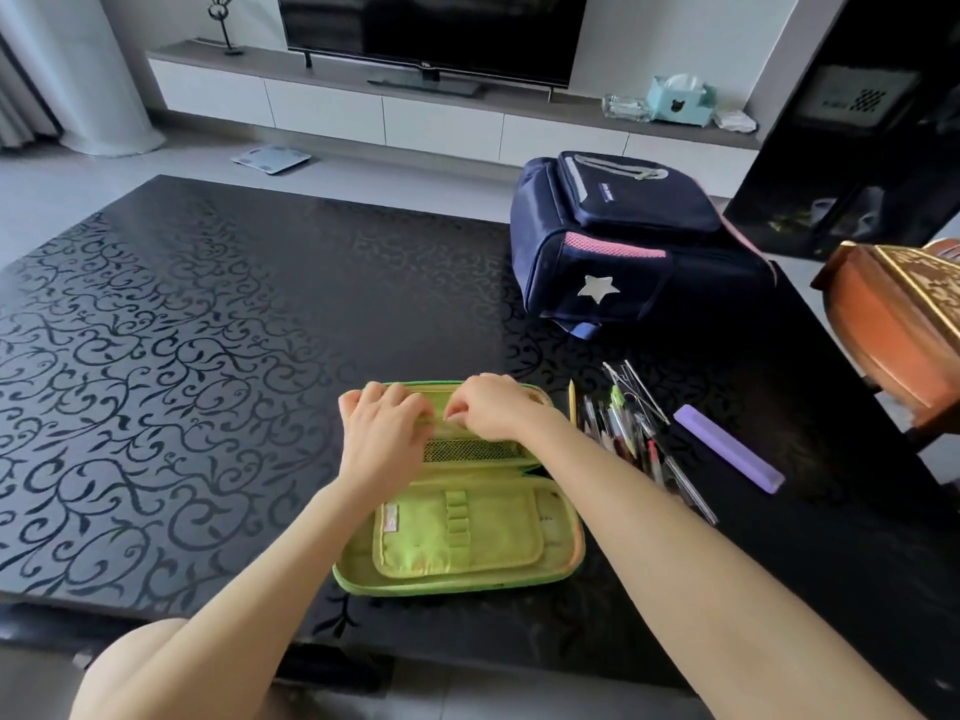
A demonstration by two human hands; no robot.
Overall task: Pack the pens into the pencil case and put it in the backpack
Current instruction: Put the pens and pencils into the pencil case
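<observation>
A green pencil case [462, 537] lies unzipped and spread flat near the front edge of the black patterned table [182, 356]. My left hand [384, 433] and my right hand [493, 407] both rest on its far half, fingers pinching the top edge of the mesh pocket [475, 451]. A heap of pens and pencils [628, 428] lies on the table just right of the case. The navy backpack [618, 241] with a silver star lies on its back at the far right of the table, with no opening showing.
A purple flat box [727, 449] lies right of the pens. A wooden chair [893, 330] stands at the table's right edge. Beyond the table are a TV unit [415, 116] and a dark cabinet [857, 122].
</observation>
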